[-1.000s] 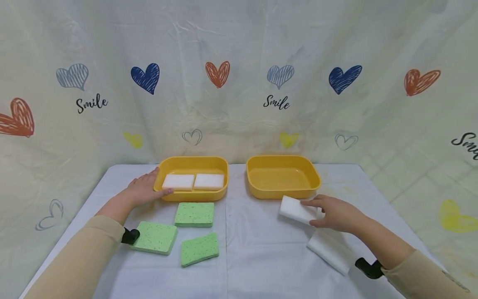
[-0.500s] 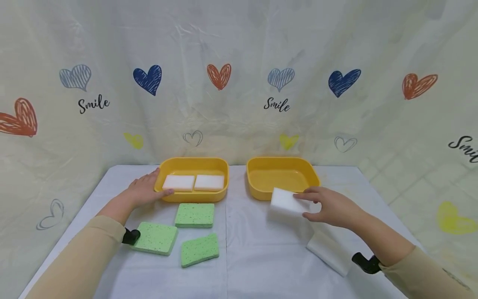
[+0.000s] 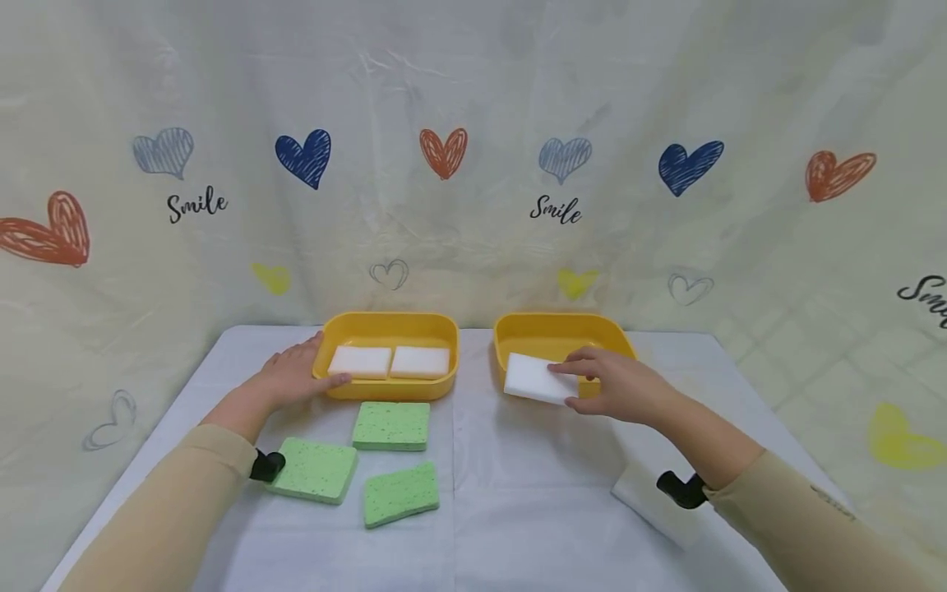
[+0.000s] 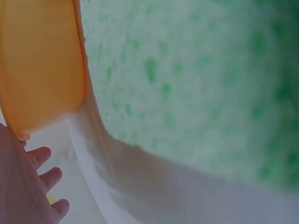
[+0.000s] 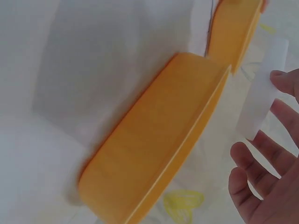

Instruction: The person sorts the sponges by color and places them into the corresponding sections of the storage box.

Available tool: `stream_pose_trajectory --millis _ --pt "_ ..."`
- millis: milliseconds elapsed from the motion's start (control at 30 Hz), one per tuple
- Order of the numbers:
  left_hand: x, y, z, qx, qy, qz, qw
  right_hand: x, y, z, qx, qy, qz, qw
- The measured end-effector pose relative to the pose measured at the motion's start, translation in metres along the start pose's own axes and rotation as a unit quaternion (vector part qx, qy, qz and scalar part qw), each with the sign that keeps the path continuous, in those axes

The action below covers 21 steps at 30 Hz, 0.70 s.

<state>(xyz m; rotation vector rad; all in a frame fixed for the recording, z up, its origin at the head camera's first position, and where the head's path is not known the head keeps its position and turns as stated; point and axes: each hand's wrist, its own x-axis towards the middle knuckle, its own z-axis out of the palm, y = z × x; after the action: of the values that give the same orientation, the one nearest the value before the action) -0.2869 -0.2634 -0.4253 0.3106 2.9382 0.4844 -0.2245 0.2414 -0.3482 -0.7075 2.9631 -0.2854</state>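
My right hand (image 3: pixel 617 385) pinches a white sponge block (image 3: pixel 536 378) between thumb and fingers, tilted above the front rim of the right yellow tray (image 3: pixel 564 323). In the right wrist view the white block (image 5: pixel 266 88) is seen edge-on, beyond that tray's outer wall (image 5: pixel 145 130). My left hand (image 3: pixel 290 380) rests against the left end of the left yellow tray (image 3: pixel 390 319), thumb lying over its front rim. Two white sponge blocks (image 3: pixel 419 362) lie side by side in the left tray. The left wrist view shows the fingers (image 4: pixel 50 177) stretched out past the tray's corner.
Three green speckled sponges lie before the left tray: an upper one (image 3: pixel 390 426), a left one (image 3: pixel 314 470) beside my wrist camera, and a lower one (image 3: pixel 402 495). Another white block (image 3: pixel 657 501) lies at right, partly behind my right wrist camera. A printed curtain (image 3: pixel 473 238) stands behind.
My right hand has lifted the white sponge block off the table and carried it left and away, up over the right tray's front rim. The left hand stays at its tray.
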Motion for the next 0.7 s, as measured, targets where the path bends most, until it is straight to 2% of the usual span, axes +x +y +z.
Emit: stream_pose_trajectory --millis 167,400,700 --pt "0.002 -0.002 0.002 0.006 0.001 0.002 1.0 0.023 -0.012 0.003 0.003 0.006 -0.019 0.9998" --pt "0.004 -0.002 0.001 0.012 -0.003 -0.003 0.9999 0.057 -0.031 0.009 0.014 -0.004 -0.018 0.9997" --pt "0.004 -0.003 0.003 0.004 0.006 -0.002 1.0 0.106 -0.059 0.021 0.042 -0.027 -0.061 0.9969"
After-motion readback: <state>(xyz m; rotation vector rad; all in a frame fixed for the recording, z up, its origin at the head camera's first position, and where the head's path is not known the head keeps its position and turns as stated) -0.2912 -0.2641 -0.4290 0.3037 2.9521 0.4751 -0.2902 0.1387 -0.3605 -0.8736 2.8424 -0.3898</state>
